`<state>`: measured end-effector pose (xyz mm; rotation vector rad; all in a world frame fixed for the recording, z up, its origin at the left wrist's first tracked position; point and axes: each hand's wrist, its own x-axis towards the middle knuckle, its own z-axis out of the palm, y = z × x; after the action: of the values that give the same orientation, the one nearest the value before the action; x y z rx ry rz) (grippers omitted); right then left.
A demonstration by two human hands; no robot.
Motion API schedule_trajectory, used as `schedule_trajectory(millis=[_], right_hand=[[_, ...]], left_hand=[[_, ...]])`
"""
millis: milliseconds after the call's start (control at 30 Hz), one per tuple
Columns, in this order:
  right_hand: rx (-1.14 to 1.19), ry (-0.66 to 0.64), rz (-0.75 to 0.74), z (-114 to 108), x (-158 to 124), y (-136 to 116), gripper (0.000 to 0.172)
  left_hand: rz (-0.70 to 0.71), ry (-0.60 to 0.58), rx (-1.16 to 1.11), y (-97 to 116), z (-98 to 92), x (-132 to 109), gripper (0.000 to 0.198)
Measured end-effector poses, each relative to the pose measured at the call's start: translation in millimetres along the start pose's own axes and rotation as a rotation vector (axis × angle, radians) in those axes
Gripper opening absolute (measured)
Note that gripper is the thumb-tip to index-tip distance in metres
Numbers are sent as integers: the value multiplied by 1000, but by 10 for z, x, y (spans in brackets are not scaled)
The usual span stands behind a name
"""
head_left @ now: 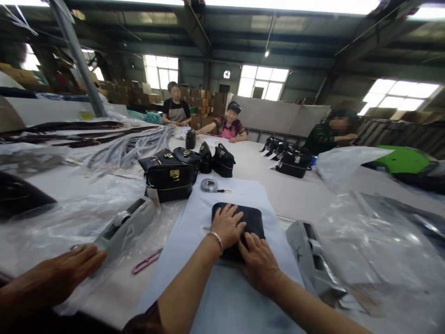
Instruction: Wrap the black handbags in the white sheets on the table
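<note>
"Where's that black bag (pixel 253 217)?"
"On the pale sheet (pixel 184 227) over the surface (pixel 252 160), under both hands."
"How's the grip?"
"The left hand (pixel 227 227) is unclosed, fingers spread flat across the top. The right hand (pixel 260 263) has its fingers bent against the bag's near right part; whether they pinch anything, I can't say."
"And around it?"
"A coiled grey strap (pixel 209 185) just beyond, more black bags (pixel 170 178) past that. Grey tape dispensers (pixel 314 262) stand on either side, with pink snips (pixel 146 262) near the left one."
"Whose hand is at far left?"
"A co-worker's hand (pixel 81 260), beside the left dispenser."
</note>
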<state>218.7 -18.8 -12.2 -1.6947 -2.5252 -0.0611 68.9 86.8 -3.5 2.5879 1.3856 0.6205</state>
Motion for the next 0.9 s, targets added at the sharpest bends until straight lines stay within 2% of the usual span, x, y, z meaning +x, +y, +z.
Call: schedule_trajectory(millis=[67,133,200,267,333,433,500,567,667,767,833,900], right_hand=[[84,-72,-23,-204,54,90,68],[222,-165,-29,-445,239,265,52],[366,-193,-14,-637,595,476,36],[443,-127,12,-702,1093,647,36],[431,-61,38,-617,1656,725,37],[338,-55,-6,-314,2445,654,42],[275,-109,-31,-99,2856,531,54],[212,-195,-7,74,3150,404,64],[117,-262,81,243,3391,288,61],[56,-216,148,336,3471,295,46],[63,-203,152,371,3479,347,43],[87,-202,83,388,3461,422,41]], left_hand=[[2,12,-26,-34,13,-32,47],[5,3,-51,-44,14,-49,50],[-5,-5,-79,-40,10,-55,52],[-19,-5,-104,-36,6,-56,53],[-30,-6,-121,-42,10,-59,53],[-35,-13,-140,-70,40,-62,55],[-36,-18,-151,-93,68,-60,56],[-34,-24,-165,-111,91,-55,57],[-35,-31,-186,-123,99,-41,61],[-37,-51,-185,-114,76,-29,64],[-44,-53,-169,-100,51,-26,62],[-54,-30,-146,-84,25,-29,58]])
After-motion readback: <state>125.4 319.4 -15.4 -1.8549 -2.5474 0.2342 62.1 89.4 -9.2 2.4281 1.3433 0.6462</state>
